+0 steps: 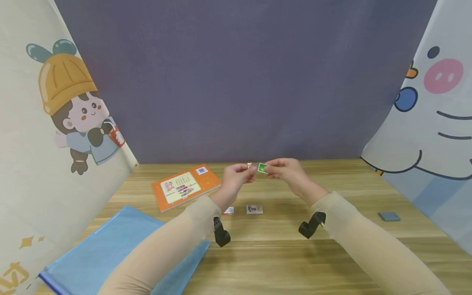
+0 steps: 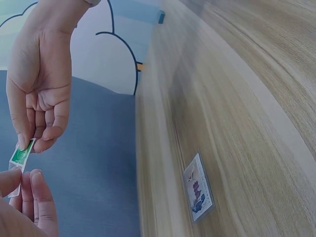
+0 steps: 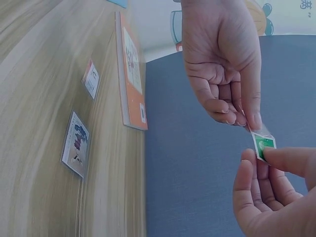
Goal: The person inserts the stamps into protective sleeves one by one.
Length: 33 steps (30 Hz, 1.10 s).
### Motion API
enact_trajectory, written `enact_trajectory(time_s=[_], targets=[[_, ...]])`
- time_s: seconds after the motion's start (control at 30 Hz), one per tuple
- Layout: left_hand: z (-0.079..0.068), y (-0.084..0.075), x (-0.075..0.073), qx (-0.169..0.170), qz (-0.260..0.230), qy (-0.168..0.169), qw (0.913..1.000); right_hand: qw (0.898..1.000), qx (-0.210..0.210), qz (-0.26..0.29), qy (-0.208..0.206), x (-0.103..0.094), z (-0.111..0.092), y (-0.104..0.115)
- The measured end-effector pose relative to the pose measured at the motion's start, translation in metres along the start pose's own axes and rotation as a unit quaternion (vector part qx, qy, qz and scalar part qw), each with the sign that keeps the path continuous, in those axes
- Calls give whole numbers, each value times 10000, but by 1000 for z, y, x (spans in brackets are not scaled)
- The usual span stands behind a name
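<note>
Both hands are raised over the far part of the table, fingertips close together. Between finger and thumb my right hand (image 1: 291, 174) pinches a small green stamp (image 1: 262, 168) with a white border. My left hand (image 1: 233, 182) pinches a clear plastic sleeve (image 3: 266, 132) at the stamp's other end; in the right wrist view the sleeve overlaps the stamp's edge. Below the hands, a picture stamp (image 1: 254, 209) with dark figures lies flat on the table. A second small printed piece (image 3: 91, 79) lies beside it, partly hidden by my left wrist in the head view.
An orange book (image 1: 211, 177) with a barcode lies at the back left. A blue mesh zip bag (image 1: 110, 246) spreads over the front left, under my left arm. Far right is a small grey-blue block (image 1: 389, 216). A dark cloth wall (image 1: 236, 82) rises behind the table.
</note>
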<state>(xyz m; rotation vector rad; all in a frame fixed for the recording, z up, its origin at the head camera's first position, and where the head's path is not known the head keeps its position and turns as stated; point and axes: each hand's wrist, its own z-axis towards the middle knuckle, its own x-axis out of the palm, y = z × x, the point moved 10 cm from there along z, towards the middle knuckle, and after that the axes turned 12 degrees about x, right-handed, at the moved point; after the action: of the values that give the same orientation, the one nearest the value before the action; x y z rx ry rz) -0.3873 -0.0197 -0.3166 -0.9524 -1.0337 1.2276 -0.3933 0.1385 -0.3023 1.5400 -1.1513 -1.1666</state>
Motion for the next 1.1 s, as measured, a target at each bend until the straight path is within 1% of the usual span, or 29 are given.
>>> enact_trajectory(time_s=[0.13, 0.27, 0.47, 0.63, 0.87, 1.1], targets=[[0, 0, 0, 50, 8, -1, 10000, 10000, -18, -15, 46, 1, 0, 0], [0, -3, 0, 109, 137, -13, 9998, 9999, -3, -2, 102, 1, 0, 1], [0, -4, 0, 162, 336, 5, 9993, 9997, 6, -162, 198, 1, 0, 2], [-1, -5, 0, 210, 415, 12, 9989, 9996, 64, -202, 197, 2, 0, 2], [-1, -7, 2, 309, 426, 35, 9986, 9998, 141, 18, 106, 1, -3, 2], [-1, -9, 2, 361, 574, 53, 9977, 9995, 264, 146, 4, 0, -3, 3]])
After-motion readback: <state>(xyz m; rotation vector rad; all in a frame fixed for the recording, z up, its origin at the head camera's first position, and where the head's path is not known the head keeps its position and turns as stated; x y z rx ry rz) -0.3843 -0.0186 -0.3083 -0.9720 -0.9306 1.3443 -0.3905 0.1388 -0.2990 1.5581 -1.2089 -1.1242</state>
